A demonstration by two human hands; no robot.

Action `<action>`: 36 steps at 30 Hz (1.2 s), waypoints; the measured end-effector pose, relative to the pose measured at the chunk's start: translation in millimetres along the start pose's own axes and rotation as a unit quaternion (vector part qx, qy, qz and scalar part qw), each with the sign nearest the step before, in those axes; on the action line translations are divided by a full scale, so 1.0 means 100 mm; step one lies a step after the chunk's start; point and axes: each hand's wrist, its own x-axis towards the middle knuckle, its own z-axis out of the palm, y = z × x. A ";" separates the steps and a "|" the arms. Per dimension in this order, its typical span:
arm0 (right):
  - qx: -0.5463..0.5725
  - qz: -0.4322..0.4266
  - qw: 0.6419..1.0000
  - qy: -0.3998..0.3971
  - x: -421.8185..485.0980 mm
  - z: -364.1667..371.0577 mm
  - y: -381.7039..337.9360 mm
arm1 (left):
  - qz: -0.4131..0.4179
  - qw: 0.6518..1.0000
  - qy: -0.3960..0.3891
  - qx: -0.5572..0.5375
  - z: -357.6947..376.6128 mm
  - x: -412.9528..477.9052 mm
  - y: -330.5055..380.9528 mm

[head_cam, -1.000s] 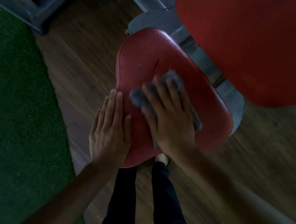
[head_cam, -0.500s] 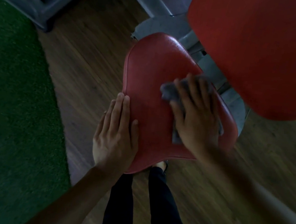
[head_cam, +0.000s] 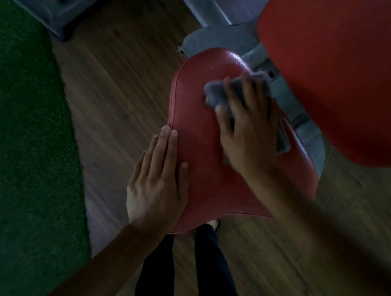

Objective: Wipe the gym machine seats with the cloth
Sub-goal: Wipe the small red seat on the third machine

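Note:
A red padded seat of a gym machine fills the middle of the head view. My right hand lies flat on a grey cloth and presses it onto the far half of the seat, fingers spread toward the back. Part of the cloth sticks out past my fingertips and at the hand's right side. My left hand rests flat with straight fingers on the seat's near left edge and holds nothing.
A large red back pad hangs over the seat's far right. The grey metal frame runs behind the seat, with another frame foot at upper left. Green turf covers the left; wooden floor surrounds the seat. My dark-trousered legs stand below.
My right hand slid the cloth from the seat's middle to its right side, then up toward the far end. My left hand stayed on the near left edge.

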 end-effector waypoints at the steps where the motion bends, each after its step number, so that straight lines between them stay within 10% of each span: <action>1: -0.012 -0.043 0.999 -0.016 -0.21 0.00 0.05 | 0.001 1.000 0.002 -0.001 0.00 0.00 0.00; 8: 0.000 0.010 1.000 -0.009 0.10 -0.01 0.03 | 0.000 1.000 0.000 -0.001 0.01 0.02 0.00; 13: -0.071 -0.127 0.988 -0.052 -0.71 -0.11 0.31 | -0.002 1.000 0.001 -0.007 0.00 0.01 0.01; 20: -0.060 0.061 0.994 0.070 0.76 0.15 -0.13 | -0.014 1.000 -0.005 -0.004 0.00 0.01 0.04; 27: -0.085 -0.183 0.978 -0.060 -0.76 -0.05 0.18 | -0.023 0.994 0.021 -0.102 -0.06 0.01 0.00; 33: -0.090 0.114 0.987 0.075 0.28 0.13 -0.04 | -0.031 0.988 0.025 -0.148 -0.07 0.03 0.01; 36: -0.075 0.031 0.995 0.051 0.00 0.26 -0.39 | -0.072 0.973 0.011 -0.221 -0.13 0.05 0.01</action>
